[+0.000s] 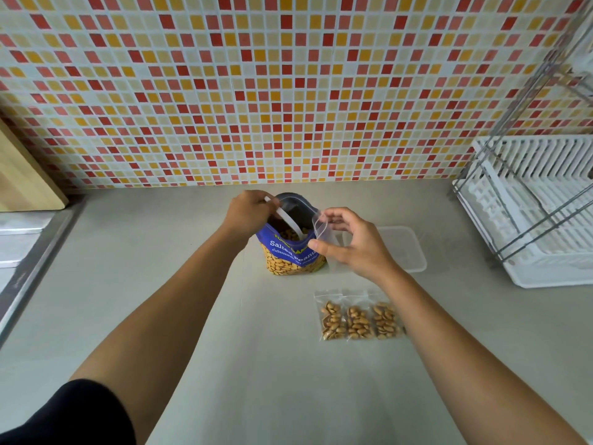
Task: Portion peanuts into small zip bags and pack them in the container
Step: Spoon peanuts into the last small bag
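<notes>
A blue peanut bag [290,252] stands upright and open on the grey counter [256,364], a little way in front of the tiled wall [288,91]. A clear window low on its front shows it is well filled with peanuts.

The left hand [248,210] reaches over the bag's left side, fingers curled round the handle of a white spoon [287,220]. The spoon slants down through the bag's mouth, and its bowl end is among the peanuts inside.

The right hand [349,244] is just to the right of the peanut bag. Its thumb and fingertips pinch a small zip bag [322,226], clear and seemingly with nothing in it, though the thin plastic is hard to read against the hand. That bag is held off the counter beside the big bag's rim.

Behind the right hand, a clear plastic container [409,248] sits on the counter, partly hidden by the fingers.

Nearer the person, three filled bags [357,321] of peanuts lie flat in a row, side by side and touching or nearly so, well apart from the container.

A white dish rack [545,226] stands at the far right. A wooden cutting board [22,178] leans at the far left. A black sleeve [80,419] covers the left upper arm.
</notes>
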`<state>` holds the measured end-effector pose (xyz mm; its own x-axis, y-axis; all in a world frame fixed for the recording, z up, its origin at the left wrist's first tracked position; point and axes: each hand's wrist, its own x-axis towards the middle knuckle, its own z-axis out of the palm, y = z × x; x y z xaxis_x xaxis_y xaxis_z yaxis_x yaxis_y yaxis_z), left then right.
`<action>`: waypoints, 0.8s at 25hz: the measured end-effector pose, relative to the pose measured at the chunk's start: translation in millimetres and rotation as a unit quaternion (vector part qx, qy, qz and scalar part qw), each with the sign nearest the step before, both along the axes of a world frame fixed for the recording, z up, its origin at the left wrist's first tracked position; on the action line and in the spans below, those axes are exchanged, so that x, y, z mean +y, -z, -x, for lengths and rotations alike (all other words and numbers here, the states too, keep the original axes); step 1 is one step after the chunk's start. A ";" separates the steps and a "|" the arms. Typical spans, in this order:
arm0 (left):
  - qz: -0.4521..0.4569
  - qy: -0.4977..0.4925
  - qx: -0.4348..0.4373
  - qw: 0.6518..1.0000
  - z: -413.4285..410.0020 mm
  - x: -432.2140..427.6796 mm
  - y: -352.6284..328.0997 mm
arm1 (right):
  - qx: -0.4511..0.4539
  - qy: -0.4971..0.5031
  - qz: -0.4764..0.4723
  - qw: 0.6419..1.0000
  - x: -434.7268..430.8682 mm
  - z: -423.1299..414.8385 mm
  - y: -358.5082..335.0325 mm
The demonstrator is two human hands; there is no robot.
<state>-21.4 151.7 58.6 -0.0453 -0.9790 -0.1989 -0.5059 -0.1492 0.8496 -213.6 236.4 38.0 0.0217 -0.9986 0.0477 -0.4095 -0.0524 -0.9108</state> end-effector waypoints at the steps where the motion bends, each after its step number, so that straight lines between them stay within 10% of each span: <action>1: 0.003 -0.006 0.014 1.000 -0.6 1.3 -1.8 | 0.000 -0.002 0.000 1.000 -0.7 -0.1 0.2; 20: -0.062 -0.156 0.150 0.974 -41.6 -8.7 -25.3 | 0.135 0.057 0.093 0.985 -15.5 -8.7 -12.1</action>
